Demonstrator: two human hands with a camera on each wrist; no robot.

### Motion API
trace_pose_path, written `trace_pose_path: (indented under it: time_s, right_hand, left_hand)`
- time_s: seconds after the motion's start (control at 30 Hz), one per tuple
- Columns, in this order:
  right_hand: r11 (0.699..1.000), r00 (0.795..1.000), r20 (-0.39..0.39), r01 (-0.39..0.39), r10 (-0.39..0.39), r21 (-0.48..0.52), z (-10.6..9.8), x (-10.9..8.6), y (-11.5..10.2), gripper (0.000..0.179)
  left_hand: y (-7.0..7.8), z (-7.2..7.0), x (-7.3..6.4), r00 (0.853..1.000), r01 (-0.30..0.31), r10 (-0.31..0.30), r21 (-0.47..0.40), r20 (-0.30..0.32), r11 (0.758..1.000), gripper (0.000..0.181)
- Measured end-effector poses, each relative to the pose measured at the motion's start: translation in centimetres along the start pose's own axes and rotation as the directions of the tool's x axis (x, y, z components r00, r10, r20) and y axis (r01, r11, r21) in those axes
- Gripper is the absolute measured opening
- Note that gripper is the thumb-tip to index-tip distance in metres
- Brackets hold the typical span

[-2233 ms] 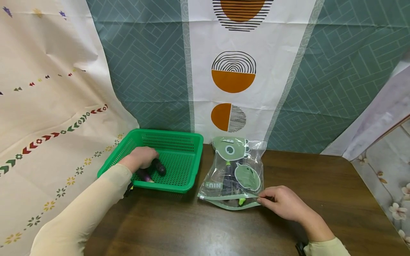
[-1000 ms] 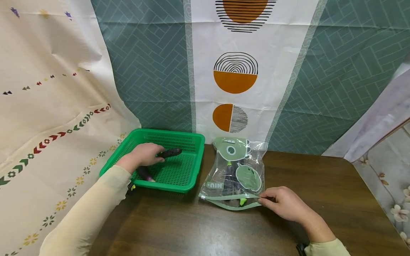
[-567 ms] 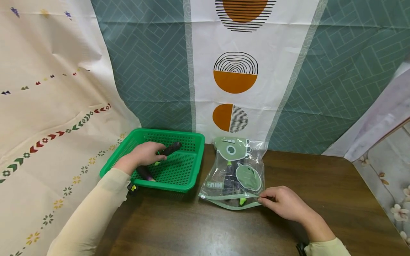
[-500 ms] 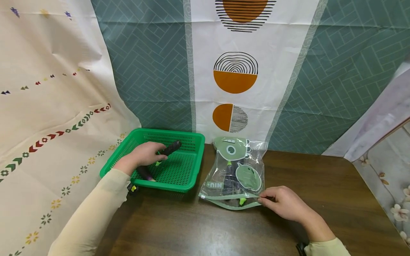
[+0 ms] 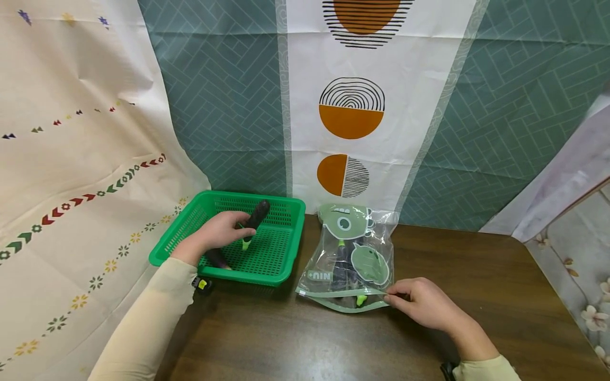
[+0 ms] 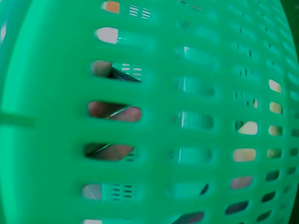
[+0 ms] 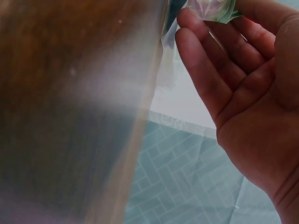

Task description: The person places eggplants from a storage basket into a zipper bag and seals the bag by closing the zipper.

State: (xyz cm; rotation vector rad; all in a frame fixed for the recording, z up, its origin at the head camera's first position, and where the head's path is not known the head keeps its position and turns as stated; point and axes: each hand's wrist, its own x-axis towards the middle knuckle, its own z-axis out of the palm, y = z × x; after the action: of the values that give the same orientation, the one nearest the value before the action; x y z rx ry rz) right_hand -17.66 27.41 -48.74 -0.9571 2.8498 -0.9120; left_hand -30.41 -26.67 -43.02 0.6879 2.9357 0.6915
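Observation:
Over the green basket (image 5: 278, 280), my left hand (image 5: 219, 230) grips a dark eggplant (image 5: 258, 214), its green stem end pointing down. Another eggplant (image 5: 217, 258) lies in the basket below that hand. In the left wrist view the basket wall (image 6: 154, 121) fills most of the picture, with parts of the hand seen through its slots. My right hand (image 5: 424, 304) pinches the right corner of a clear zip bag's (image 5: 312, 264) opening, which gapes toward me. Dark eggplants (image 5: 340, 259) with green stems show inside the bag. The right wrist view shows the bag's edge (image 7: 212, 10) at my fingertips.
A brown wooden table (image 5: 286, 338) carries the basket and the bag. Patterned cloth (image 5: 229, 106) hangs behind it, and a cream cloth (image 5: 86, 211) drapes along the left side. Floral fabric (image 5: 591, 296) borders the right edge.
My left hand has taken up an eggplant from the basket and turned it from flat to nearly upright, shifting slightly right. The right hand keeps its pinch on the bag.

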Motion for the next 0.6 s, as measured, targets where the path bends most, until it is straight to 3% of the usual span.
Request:
trace_pose_path:
  time_s: [0.33, 0.6]
  right_hand:
    - [1.0, 1.0, 0.007, -0.005, 0.005, 0.002, 0.11, 0.03, 0.07, 0.006]
    - [1.0, 1.0, 0.012, -0.016, 0.017, -0.001, 0.13, 0.02, -0.06, 0.006]
  left_hand:
    - [0.05, 0.16, -0.14, 0.998, 0.005, -0.013, -0.144, -0.054, 0.99, 0.027]
    - [0.49, 0.18, -0.66, 0.998, 0.012, -0.031, -0.331, -0.052, 0.944, 0.027]
